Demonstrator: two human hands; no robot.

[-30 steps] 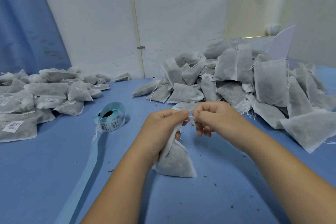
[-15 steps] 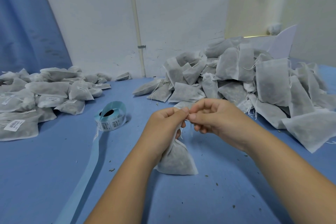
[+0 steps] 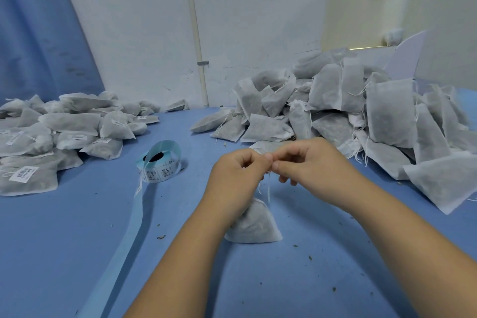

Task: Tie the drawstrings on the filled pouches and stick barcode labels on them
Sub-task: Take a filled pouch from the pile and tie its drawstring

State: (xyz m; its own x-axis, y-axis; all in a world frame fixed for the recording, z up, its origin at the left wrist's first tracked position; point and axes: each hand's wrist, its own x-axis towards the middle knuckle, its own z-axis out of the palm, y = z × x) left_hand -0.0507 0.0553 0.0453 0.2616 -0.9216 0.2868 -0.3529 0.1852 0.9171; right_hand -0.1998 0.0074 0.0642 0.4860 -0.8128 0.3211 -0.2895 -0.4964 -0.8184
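A filled white pouch (image 3: 254,224) stands on the blue table (image 3: 51,240) below my hands, its neck gathered. My left hand (image 3: 236,178) and my right hand (image 3: 307,165) meet fingertip to fingertip above it, each pinching the thin white drawstring (image 3: 268,188), whose strands hang down to the pouch. A roll of barcode labels (image 3: 161,162) lies to the left, with its light blue backing strip (image 3: 124,248) trailing toward me.
A heap of unlabelled pouches (image 3: 361,116) fills the right back of the table. A pile of labelled pouches (image 3: 59,131) lies at the left. A white wall with a pipe (image 3: 196,33) stands behind. Small dark crumbs dot the table.
My hands have risen a little and closed together at the fingertips. The pouch neck has slipped out of my left hand's grip, and the pouch now hangs lower on its string.
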